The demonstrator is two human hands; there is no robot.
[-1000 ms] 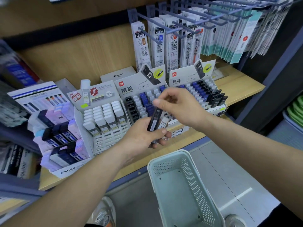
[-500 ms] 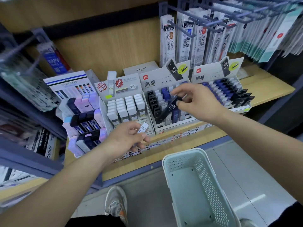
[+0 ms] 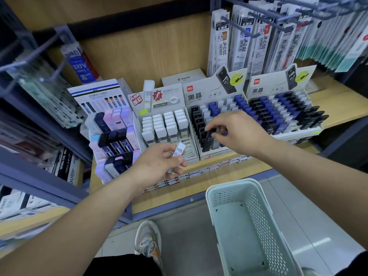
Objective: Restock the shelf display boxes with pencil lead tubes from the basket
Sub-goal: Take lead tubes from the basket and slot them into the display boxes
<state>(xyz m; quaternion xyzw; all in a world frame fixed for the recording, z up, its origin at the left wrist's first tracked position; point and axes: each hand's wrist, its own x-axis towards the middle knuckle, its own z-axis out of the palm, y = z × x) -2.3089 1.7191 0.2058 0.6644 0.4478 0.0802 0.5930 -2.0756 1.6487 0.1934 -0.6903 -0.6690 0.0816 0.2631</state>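
ideally the right hand, pinching a black tube, needed to seat it straight; the left hand gripped a white tube.

1. My left hand wraps the lower half of the white tube; only "HB" and the top of a number show.
2. My right hand covers the middle of the box. Its fingertips hide the top of the black tube, and I cannot tell whether they pinch it or only touch it.
3. The basket runs off the bottom edge, so its near end is unseen.
4. The racks at left are blurred; most of their print is unreadable.
5. The labels on the front of the shelf are too small to read.
6. My shoe is partly hidden by dark cloth.
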